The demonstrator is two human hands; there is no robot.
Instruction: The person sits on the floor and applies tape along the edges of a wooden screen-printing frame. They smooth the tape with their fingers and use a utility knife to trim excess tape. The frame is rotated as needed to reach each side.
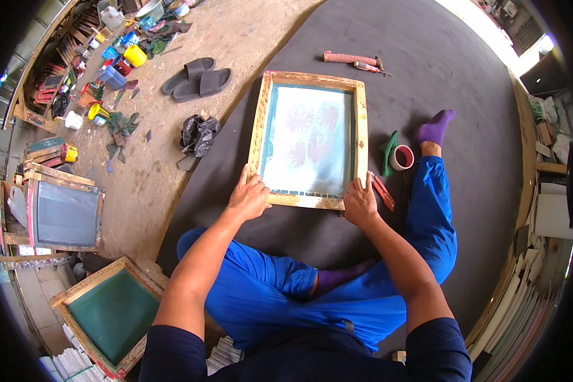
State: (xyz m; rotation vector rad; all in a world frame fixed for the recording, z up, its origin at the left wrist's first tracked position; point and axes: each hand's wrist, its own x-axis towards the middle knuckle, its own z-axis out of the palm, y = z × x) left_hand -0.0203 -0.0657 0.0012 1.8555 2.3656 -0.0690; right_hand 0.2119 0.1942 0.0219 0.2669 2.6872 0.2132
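Cannot see the underside of the wooden frame (361,121), nor the parts of the left hand (248,198) and right hand (361,202) behind its near corners. Cannot make out fine detail in the faint pattern (318,149) on the screen (347,153). Find the dark shirt (299,356) cut off at the lower edge, and the stacked sheets (506,302) at right lost in the black rim. Cannot tell the contents of the black bag (199,135) or the upper-left coloured containers (113,77).

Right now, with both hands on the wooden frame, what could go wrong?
The red-handled tool lies close beside the right hand, so shifting the frame that way might knock it or catch the fingers.

The left hand and right hand grip only the near corners, so if lifted, the far end could dip.
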